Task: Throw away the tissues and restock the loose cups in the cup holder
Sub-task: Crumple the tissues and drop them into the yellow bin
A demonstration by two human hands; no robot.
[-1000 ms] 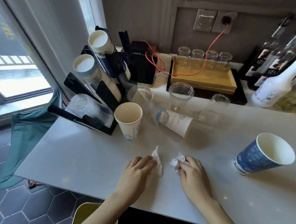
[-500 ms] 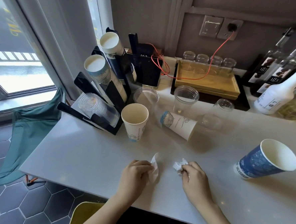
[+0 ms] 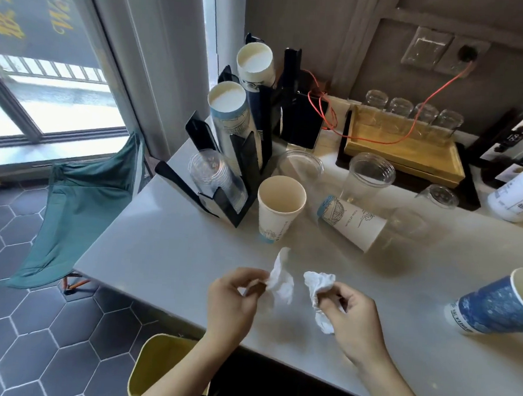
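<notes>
Right now each hand pinches a crumpled tissue above the white counter [image 3: 165, 253]: the left hand [image 3: 232, 303] grips one tissue [image 3: 281, 278], the right hand [image 3: 352, 318] the other tissue [image 3: 320, 293]. Beyond stand an upright paper cup [image 3: 279, 208], a toppled paper cup [image 3: 350, 221], and the black cup holder [image 3: 235, 153].

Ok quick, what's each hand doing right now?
Left hand: closed, pinching a tissue.
Right hand: closed, holding another crumpled tissue.

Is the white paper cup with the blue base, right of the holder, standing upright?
No. That white paper cup lies on its side on the counter, base pointing toward the cup holder.
</notes>
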